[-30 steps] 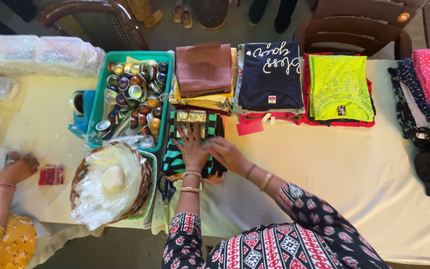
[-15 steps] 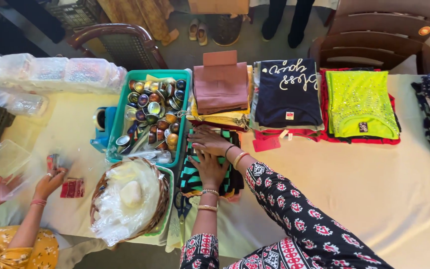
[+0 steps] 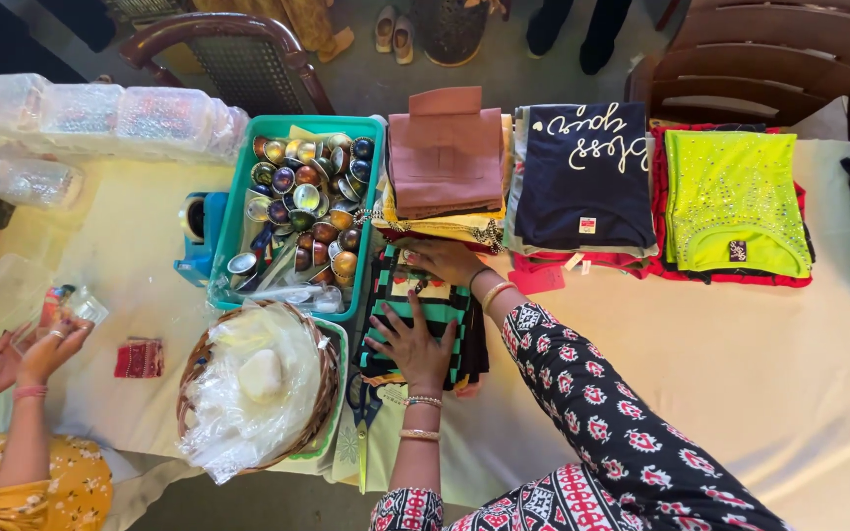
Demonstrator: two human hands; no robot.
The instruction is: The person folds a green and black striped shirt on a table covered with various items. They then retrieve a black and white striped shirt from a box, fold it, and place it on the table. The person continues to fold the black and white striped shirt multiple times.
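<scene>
A folded green-and-black striped cloth (image 3: 445,317) lies on the cream table cover in front of me. My left hand (image 3: 413,346) rests flat on its near part, fingers spread. My right hand (image 3: 442,260) presses on its far edge, just below the stack of brown and yellow folded cloth (image 3: 445,147). Both wrists wear bangles. Neither hand grips anything.
A green tray (image 3: 231,211) of small shiny bowls and a wicker basket (image 3: 325,391) of clear plastic stand to the left. Folded navy (image 3: 587,177) and lime-green (image 3: 730,202) garments lie to the right. Another person's hands (image 3: 36,349) hold a small clear packet at far left. Chairs stand behind the table.
The view has shifted toward the right and closer. My right hand moved from beside the left hand up to the striped cloth's far edge. The other person's hands rose together.
</scene>
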